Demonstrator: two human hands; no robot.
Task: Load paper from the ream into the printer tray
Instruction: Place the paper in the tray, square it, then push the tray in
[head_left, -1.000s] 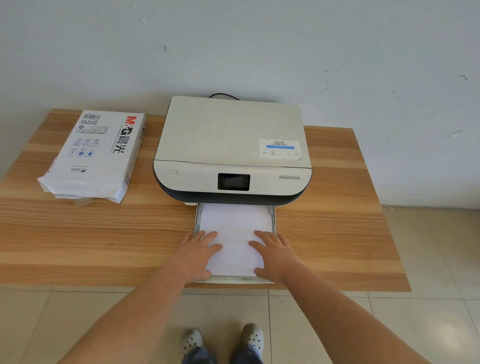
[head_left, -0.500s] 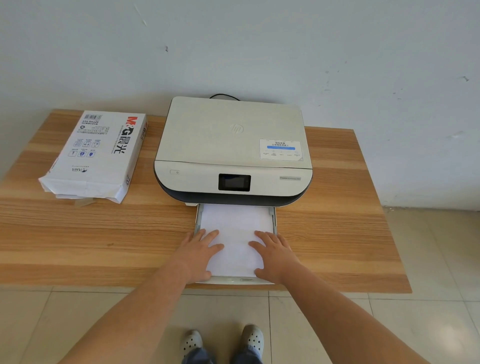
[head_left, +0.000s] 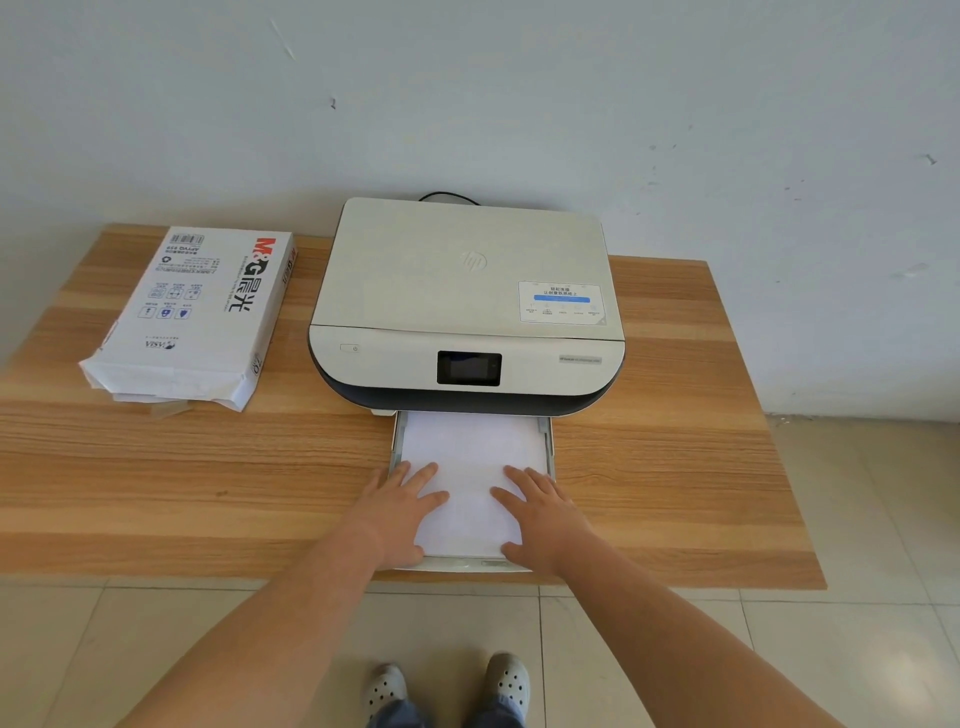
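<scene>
Nothing has shifted since before: my left hand and right hand lie flat, fingers spread, grasping nothing, on the paper in the tray (thin, floppy sheets, likely slippery, best squared by their side edges).

Premises present as a plain office or home-office corner. Evidence: a wooden desk set against a scuffed pale wall, a desktop printer at centre frame, an opened paper ream upper left, beige floor tiles at right.

white paper in tray, ream opened
</scene>
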